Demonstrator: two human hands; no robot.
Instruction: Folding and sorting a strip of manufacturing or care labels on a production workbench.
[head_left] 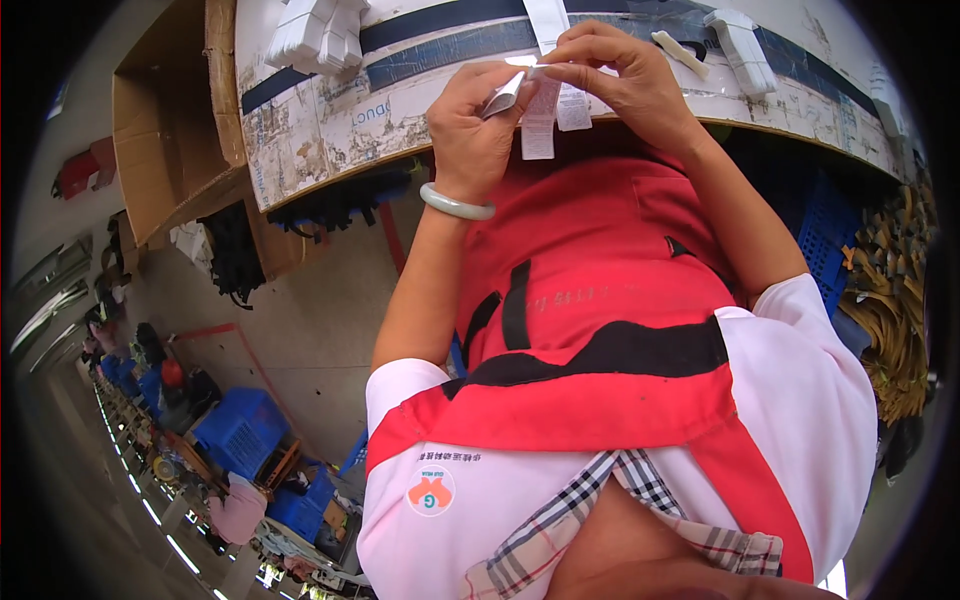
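Worn and peeling, the workbench [330, 120] curves across the far side, with a cardboard box [165, 130] at its left end and stacks of white tags [315, 35] on top. You stand close against its near edge in a red apron [600, 290]. Both forearms reach up from your body to the bench edge. Your left hand [470, 125] pinches a folded white label [505, 95], and your right hand [620, 75] grips the hanging label strips [545, 115] between thumb and fingertips. The labels look only partly sorted; the stacks lie untouched.
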